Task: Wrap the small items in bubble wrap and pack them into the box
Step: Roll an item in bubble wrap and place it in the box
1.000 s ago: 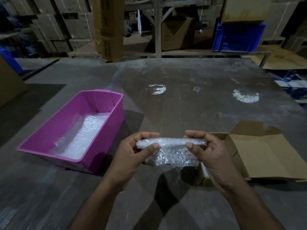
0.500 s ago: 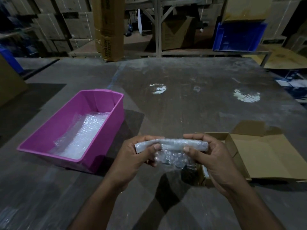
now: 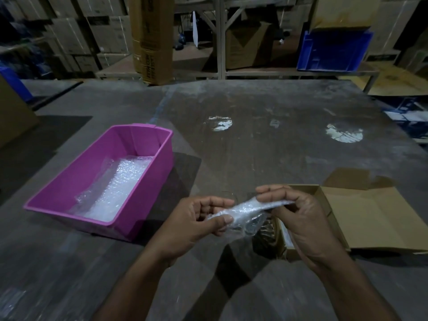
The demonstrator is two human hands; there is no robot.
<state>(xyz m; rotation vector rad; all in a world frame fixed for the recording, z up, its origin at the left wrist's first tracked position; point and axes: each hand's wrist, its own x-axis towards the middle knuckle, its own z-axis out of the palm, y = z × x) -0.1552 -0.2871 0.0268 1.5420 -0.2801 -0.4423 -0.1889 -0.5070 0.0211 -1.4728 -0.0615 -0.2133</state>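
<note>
Bubble-wrapped bundle (image 3: 243,213) held above bench (image 3: 254,147), beside open cardboard box (image 3: 370,218). Left hand (image 3: 196,218) pinches lower end, right hand (image 3: 298,209) pinches upper. Likely light, soft, slippery film; grip ends, not middle.

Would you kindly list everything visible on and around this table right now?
Clear bubble-wrap bundle: one, held between both hands.
Pink plastic bin: one, table's left.
Loose bubble wrap sheet: one, clear, inside the bin.
Open brown cardboard box: one, table's right.
Grey worn table: one.
Blue plastic crate: one, on the rear shelf.
Stacked cardboard cartons: several, brown, background.
Hands: left hand, right hand, both pinching the bundle.
</note>
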